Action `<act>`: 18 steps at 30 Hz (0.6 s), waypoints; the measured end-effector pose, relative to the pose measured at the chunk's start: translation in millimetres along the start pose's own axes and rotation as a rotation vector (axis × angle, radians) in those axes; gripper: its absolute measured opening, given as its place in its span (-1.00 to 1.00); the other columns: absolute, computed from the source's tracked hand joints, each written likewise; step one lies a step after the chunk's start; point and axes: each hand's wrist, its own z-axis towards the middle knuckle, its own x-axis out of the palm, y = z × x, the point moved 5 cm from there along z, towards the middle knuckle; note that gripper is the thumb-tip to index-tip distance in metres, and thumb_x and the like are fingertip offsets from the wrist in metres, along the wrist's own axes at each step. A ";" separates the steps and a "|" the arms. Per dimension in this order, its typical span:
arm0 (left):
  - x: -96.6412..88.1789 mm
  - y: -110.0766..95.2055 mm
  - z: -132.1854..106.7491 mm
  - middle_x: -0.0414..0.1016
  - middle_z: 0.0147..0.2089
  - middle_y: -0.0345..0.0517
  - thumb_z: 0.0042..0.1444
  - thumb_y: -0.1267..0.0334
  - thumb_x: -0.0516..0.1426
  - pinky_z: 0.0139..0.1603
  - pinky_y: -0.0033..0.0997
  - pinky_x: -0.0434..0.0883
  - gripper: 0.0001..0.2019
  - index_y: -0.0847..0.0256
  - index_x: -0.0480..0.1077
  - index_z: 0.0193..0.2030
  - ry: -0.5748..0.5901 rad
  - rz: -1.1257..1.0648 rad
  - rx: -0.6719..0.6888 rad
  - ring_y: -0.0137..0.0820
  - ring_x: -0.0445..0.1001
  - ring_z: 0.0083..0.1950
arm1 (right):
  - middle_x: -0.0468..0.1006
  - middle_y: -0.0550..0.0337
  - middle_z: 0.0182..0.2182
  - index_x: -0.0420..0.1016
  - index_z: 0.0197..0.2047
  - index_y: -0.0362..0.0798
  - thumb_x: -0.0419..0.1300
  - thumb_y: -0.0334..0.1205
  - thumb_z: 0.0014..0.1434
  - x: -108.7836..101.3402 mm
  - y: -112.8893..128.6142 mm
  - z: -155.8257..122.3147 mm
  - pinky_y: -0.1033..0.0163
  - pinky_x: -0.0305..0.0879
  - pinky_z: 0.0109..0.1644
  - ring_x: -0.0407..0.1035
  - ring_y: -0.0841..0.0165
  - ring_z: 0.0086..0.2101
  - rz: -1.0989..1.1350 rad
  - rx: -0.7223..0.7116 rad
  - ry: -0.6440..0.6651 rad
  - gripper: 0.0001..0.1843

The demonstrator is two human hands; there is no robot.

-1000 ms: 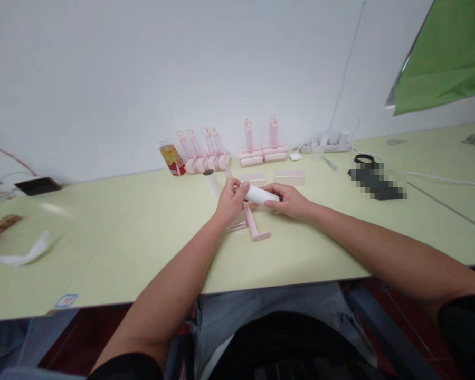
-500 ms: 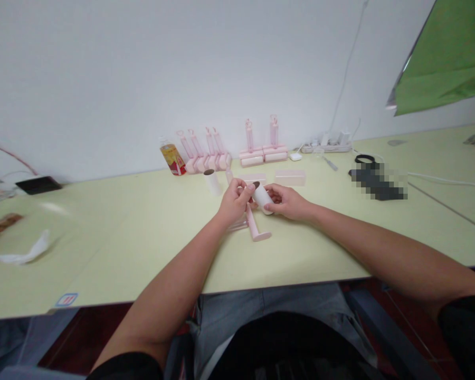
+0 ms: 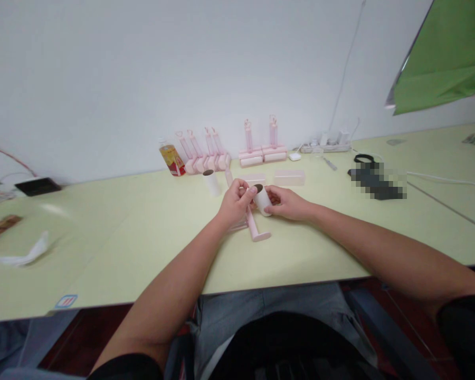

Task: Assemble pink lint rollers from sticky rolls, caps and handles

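Note:
Both hands are together above the table around a white lint roller refill [image 3: 263, 202] with a brown cardboard core, tilted slightly. My left hand [image 3: 236, 200] is closed with its thumb on the refill's upper rim. My right hand [image 3: 283, 201] grips the lower right side of the same refill. Just below my left hand is a pink roller core [image 3: 253, 224] with a round end disc; whether the left fingers also touch it is hidden. A clear pink piece [image 3: 238, 226] lies partly behind the left wrist. A second white refill [image 3: 211, 183] stands upright to the left.
Finished-looking pink lint rollers [image 3: 206, 158] stand in a row by the wall, with two more [image 3: 263, 150] to their right. Clear pink covers [image 3: 290, 177] lie behind my hands. A yellow-red drink bottle [image 3: 172, 159], a power strip [image 3: 326, 148] and a black strap [image 3: 364, 159] are farther out.
The white refill has turned more upright between my hands, its open end tipping toward the right. The hands and the pink core have barely moved.

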 end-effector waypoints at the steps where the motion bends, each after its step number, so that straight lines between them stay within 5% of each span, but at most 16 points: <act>1: 0.2 -0.2 -0.1 0.34 -0.56 -0.38 0.15 -0.08 0.17 -0.63 -0.64 0.17 -0.62 0.16 0.17 -0.22 0.002 0.000 0.005 -0.61 0.21 -0.65 | 0.57 0.17 -0.07 0.35 0.15 0.00 0.29 -0.32 0.02 -0.3 -0.6 0.0 0.14 0.40 0.04 0.48 0.29 -0.12 -0.011 0.004 -0.005 -0.41; 18: -6.2 0.4 1.6 0.32 -0.54 -0.37 0.17 -0.07 0.16 -0.56 -0.62 0.20 -0.64 0.17 0.19 -0.21 -0.049 0.010 0.057 -0.60 0.24 -0.60 | 0.56 0.16 -0.06 0.33 0.20 0.00 0.26 -0.29 0.07 -0.4 -0.6 -1.5 0.17 0.39 0.02 0.47 0.29 -0.12 -0.029 -0.005 0.003 -0.41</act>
